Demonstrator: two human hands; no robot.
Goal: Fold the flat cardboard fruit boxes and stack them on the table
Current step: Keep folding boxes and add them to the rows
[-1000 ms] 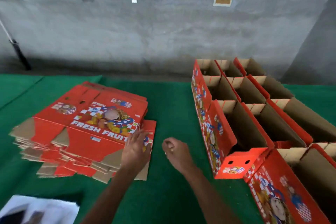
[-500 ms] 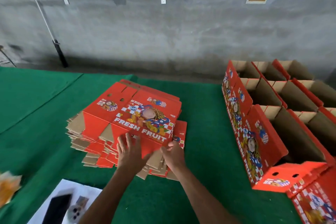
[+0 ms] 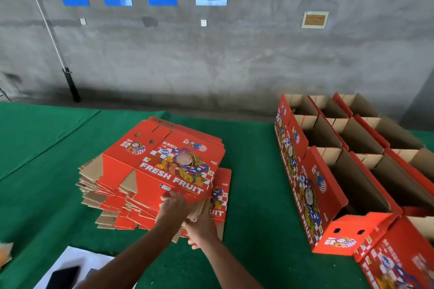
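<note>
A pile of flat red cardboard fruit boxes (image 3: 131, 185), printed FRESH FRUIT, lies on the green table (image 3: 253, 195) left of centre. The top flat box (image 3: 169, 162) has its near edge lifted a little. My left hand (image 3: 172, 205) grips that near edge from above. My right hand (image 3: 202, 227) holds the same edge at the brown flap, fingers curled under it. Folded open boxes (image 3: 328, 171) stand in rows at the right.
A white sheet with a dark phone (image 3: 62, 277) lies at the near left edge. A grey concrete wall (image 3: 234, 54) with posters rises behind the table, and a pole (image 3: 68, 82) leans against it at the left.
Both hands came from the open table onto the pile's near edge and took hold of the top flat box, whose near edge now lifts. The view has turned left and tilted up.
</note>
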